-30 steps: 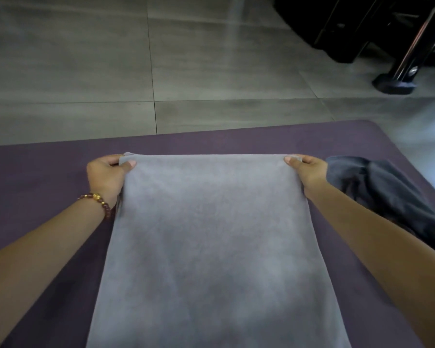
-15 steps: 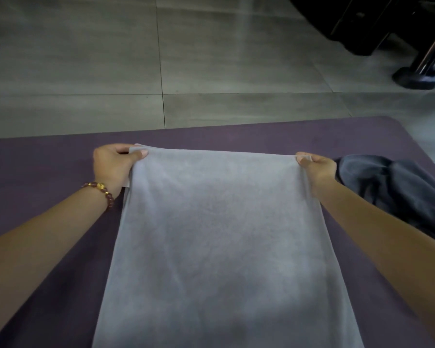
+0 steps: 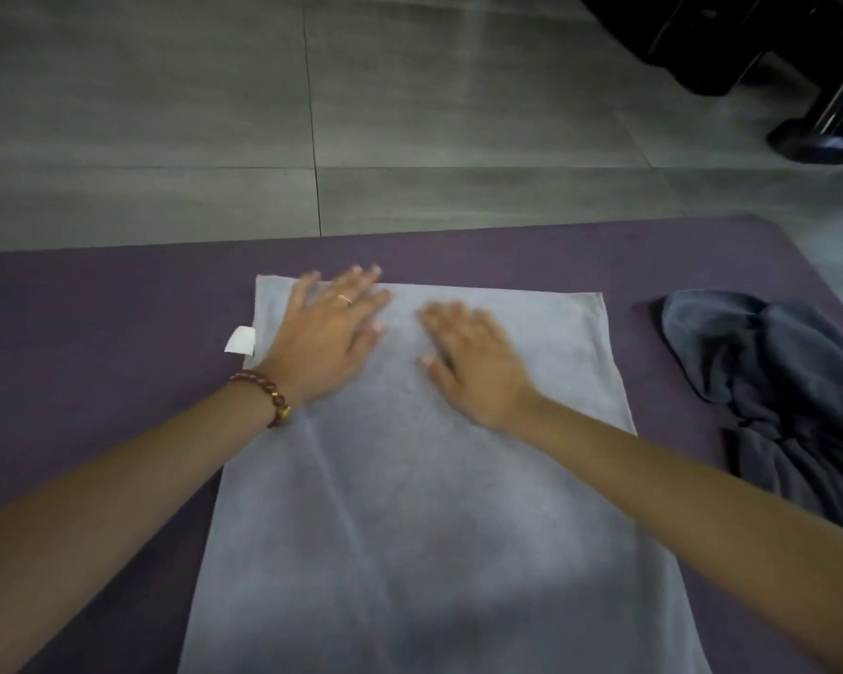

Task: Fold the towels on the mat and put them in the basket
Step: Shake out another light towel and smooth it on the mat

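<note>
A light grey towel [image 3: 434,518] lies flat on the purple mat [image 3: 93,342], running from the mat's middle down to the bottom edge of the view. A white label [image 3: 240,340] sticks out at its far left corner. My left hand [image 3: 329,333] lies palm down with straight fingers on the towel's far left part. Beside it, my right hand [image 3: 473,362] presses flat on the towel near the far middle. Both hands look blurred. A dark grey towel [image 3: 789,396] sits crumpled at the right edge of the mat. No basket is in view.
Grey floor tiles [image 3: 410,114] stretch beyond the mat's far edge. Dark furniture with a black foot [image 3: 818,138] stands at the top right. Bare mat shows to the left of the light towel.
Both hands let go of the towel's far corners and moved inward onto its top surface, palms down. The towel's far edge now lies flat on the mat.
</note>
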Tool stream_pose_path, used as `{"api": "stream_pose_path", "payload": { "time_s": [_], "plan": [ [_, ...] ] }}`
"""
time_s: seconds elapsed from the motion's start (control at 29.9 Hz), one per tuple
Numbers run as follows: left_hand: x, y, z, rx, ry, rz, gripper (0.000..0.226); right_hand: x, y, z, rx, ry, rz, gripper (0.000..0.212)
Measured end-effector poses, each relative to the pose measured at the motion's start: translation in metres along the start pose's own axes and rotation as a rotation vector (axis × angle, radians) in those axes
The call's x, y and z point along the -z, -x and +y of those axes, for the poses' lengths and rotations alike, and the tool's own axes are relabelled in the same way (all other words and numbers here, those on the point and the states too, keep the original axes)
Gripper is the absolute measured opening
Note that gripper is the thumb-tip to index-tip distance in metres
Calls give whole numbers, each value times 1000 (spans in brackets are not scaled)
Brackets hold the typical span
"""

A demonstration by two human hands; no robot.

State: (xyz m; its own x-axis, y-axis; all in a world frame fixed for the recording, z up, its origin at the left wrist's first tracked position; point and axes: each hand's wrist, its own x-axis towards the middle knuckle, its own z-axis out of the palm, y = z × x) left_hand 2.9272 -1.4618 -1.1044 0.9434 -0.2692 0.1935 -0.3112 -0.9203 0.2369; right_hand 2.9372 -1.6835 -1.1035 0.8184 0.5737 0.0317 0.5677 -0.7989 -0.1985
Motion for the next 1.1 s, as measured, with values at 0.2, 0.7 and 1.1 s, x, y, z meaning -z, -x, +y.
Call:
{"api": "stream_pose_path", "payload": {
  "time_s": [0.2, 0.7, 1.1],
  "plan": [
    [-1, 11, -50, 290, -116, -179, 63, 11, 27, 81, -411, 112, -59, 68],
    [18, 121, -7, 165, -68, -253, 64, 13, 156, 42, -396, 70, -90, 78],
    [55, 213, 85, 620, 387, -61, 54, 37, 281, -17, -886, -474, 337, 24]
  ]
}}
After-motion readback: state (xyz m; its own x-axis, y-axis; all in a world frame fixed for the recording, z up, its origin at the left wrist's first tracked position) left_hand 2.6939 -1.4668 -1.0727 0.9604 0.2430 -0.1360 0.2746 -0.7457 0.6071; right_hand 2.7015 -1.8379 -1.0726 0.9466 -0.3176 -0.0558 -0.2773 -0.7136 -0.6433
